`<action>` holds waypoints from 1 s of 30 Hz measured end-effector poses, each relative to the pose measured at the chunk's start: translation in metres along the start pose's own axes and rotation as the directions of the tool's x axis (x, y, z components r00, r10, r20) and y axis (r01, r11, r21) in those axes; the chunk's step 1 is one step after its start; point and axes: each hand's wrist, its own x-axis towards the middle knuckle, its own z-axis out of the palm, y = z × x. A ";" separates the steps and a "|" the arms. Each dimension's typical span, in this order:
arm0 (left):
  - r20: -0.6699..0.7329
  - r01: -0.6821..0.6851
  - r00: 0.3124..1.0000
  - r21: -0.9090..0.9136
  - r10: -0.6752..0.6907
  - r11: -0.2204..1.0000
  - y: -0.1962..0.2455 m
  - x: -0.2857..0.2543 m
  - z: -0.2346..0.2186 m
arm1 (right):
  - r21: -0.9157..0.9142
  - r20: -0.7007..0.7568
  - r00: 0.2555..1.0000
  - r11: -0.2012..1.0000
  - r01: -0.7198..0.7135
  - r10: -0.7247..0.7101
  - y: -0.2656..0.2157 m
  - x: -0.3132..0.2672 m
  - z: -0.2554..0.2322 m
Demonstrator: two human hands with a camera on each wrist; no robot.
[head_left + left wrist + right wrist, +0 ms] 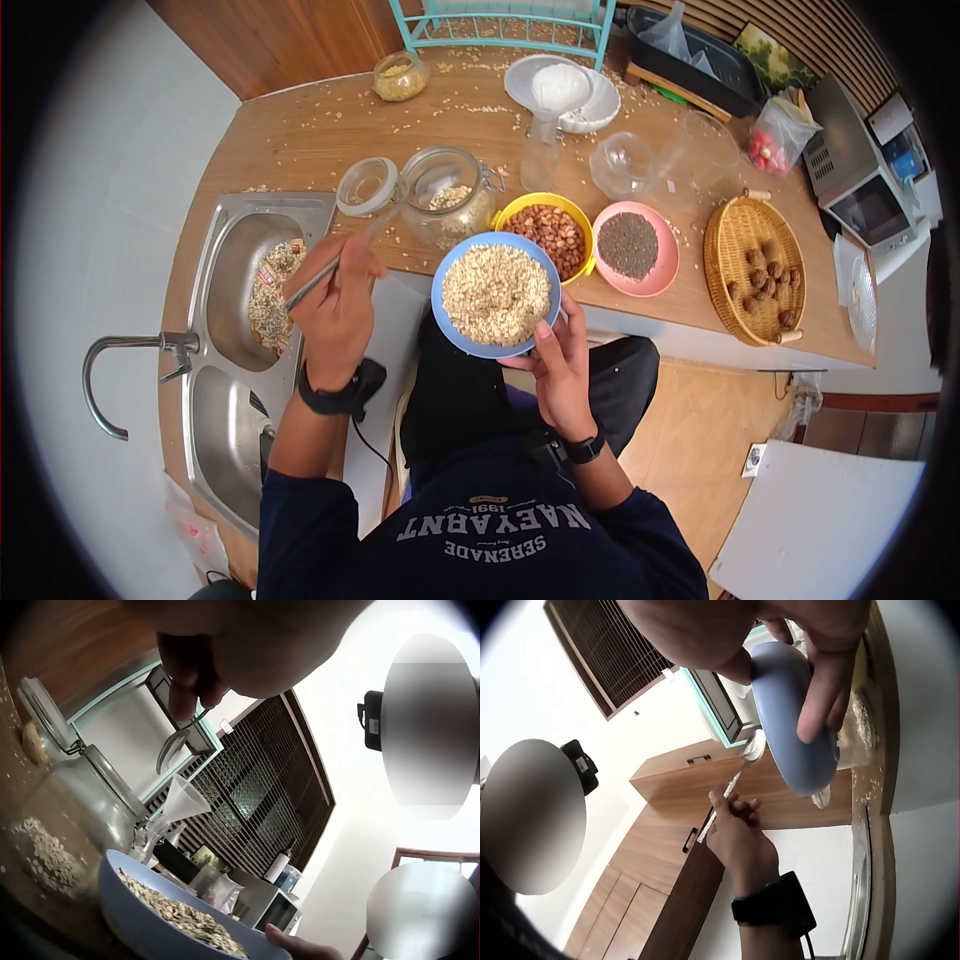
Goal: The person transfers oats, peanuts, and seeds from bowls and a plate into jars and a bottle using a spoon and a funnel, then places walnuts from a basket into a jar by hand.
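Centre of the head frame: blue bowl of oat flakes, held up off the counter. Right hand pinches it, thumb by the near rim, fingers spread against the underside. Left hand, left of centre, pinches the spoon by its handle, other fingers curled in.

Handling, my read: bowl is light, thin plastic, fairly stiff, smooth enough to slip. Flakes are loose and dry, so tilt is the risk, not weight. I'd hold low on the wall with fingers under the base, thumb off the flakes. Spoon is stiff and slim; it could roll in a fingertip pinch, so I'd take it mid-handle.

Edges: bowl overlaps the counter's front edge in view. Just beyond it, the yellow bowl and glass jar; can't tell if anything touches. Jar is the fragile one, lid swung open to its left. Pink bowl sits right of yellow, sink at left. Best room for me is straight up or back toward the lap, lower centre. Sideways at rim height is tight.
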 end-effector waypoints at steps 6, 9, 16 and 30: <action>0.136 0.173 0.979 -0.143 -0.154 0.975 -0.010 -0.058 0.007 | 0.001 0.014 0.999 0.999 0.045 -0.045 -0.003 0.001 0.003; 0.106 0.281 0.958 -0.198 -0.265 0.939 -0.013 -0.069 0.017 | -0.008 0.009 0.996 0.996 0.091 -0.091 -0.004 -0.001 0.003; 0.158 0.569 0.819 -0.353 -0.552 0.743 -0.007 -0.074 0.024 | -0.096 -0.003 0.992 0.987 0.126 -0.127 -0.003 -0.001 0.002; 0.143 0.675 0.683 -0.500 -0.717 0.543 0.001 -0.052 0.001 | -0.048 0.004 0.994 0.993 0.112 -0.112 0.003 -0.003 0.007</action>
